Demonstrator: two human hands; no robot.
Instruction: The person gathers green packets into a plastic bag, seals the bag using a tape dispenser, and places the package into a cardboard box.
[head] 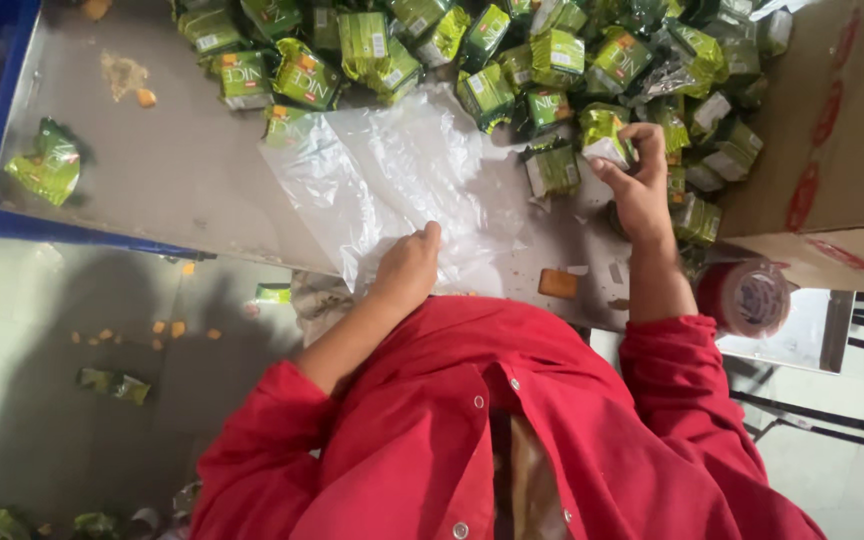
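My left hand (407, 268) presses the clear plastic bag (402, 180) flat on the table (152, 170), my right hand (640, 185) pinches a green packet (604, 135) just right of the bag.

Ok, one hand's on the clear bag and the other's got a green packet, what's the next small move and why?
Probably carry the green packet in the right hand over to the clear plastic bag. The left hand already pins the bag's near edge flat on the table, and the packet looks pinched at the edge of the pile, so it seems ready to move.
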